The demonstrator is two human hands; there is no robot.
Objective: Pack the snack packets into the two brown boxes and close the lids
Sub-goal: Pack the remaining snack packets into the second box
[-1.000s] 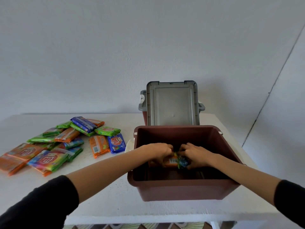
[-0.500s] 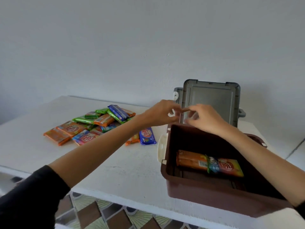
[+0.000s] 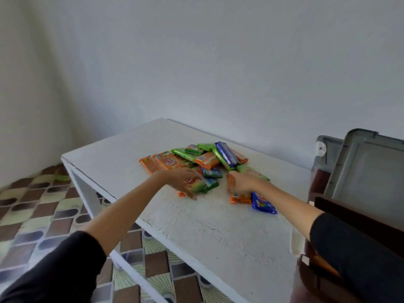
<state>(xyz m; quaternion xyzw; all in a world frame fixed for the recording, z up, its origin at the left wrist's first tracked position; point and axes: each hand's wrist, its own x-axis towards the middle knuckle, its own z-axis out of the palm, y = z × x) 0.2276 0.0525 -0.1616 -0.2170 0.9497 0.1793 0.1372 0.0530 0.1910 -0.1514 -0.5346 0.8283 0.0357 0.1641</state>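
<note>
on the table [image 3: 196, 228], snack packets [image 3: 207, 160] beneath both hands' fingers [image 3: 188, 192]

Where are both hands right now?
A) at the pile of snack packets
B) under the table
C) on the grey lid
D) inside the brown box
A: the left hand and the right hand are both at the snack packets on the white table, away from the brown box.

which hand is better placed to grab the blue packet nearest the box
Right. The right hand sits over the orange packet beside the blue packet, on the pile's side nearest the brown box. The left hand is farther left, over a multicoloured packet.
</note>
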